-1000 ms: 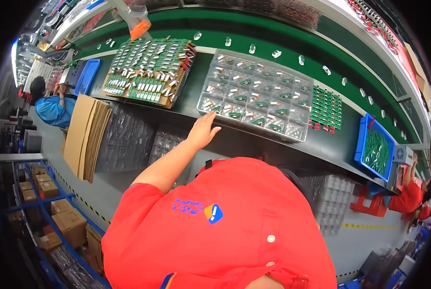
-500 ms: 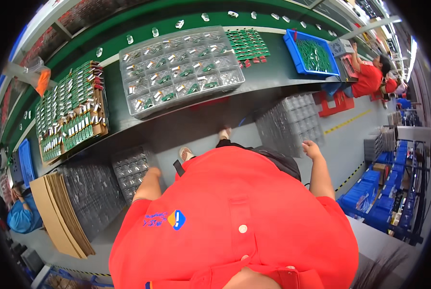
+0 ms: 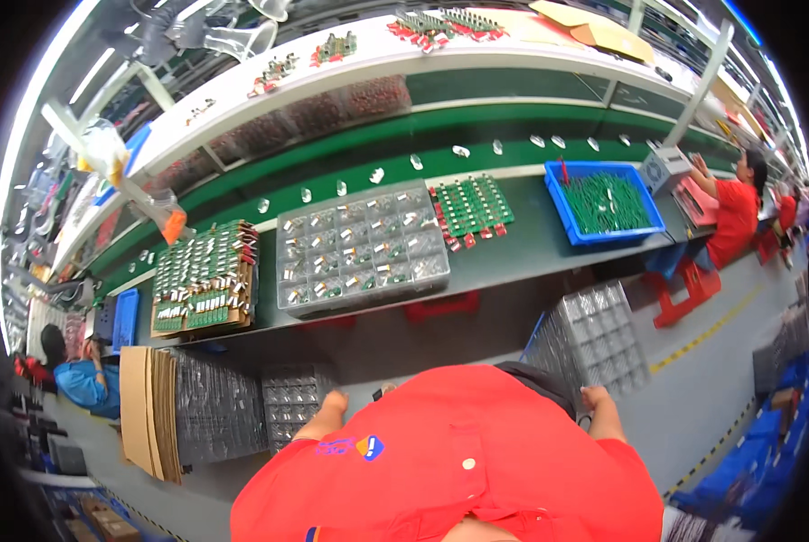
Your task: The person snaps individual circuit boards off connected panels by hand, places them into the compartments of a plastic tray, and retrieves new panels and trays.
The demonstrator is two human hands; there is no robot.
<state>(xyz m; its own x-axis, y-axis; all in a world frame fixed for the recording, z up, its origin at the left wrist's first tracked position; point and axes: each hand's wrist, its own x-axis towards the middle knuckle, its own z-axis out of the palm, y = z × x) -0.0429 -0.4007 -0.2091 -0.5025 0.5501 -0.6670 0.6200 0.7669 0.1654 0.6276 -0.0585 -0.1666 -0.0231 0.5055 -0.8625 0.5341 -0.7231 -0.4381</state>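
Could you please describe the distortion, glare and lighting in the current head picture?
In the head view, the fisheye bows the white shelf and dark bench, with blackened corners; a strip light glares at far left; the divided tray shows small highlights.

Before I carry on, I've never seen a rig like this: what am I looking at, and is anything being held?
There's no robot here. A person wears two fisheye cameras on the head; you see through the left one, looking down past their red shirt, so straight edges look bent.

The left hand is low on the left, near some clear trays below the bench. The right hand appears near another tray stack. I see nothing held in either, though both are small.

On the bench, left to right: rows of green circuit boards, a clear compartment tray with parts inside, boards with red ends, and a blue tray of green pieces.
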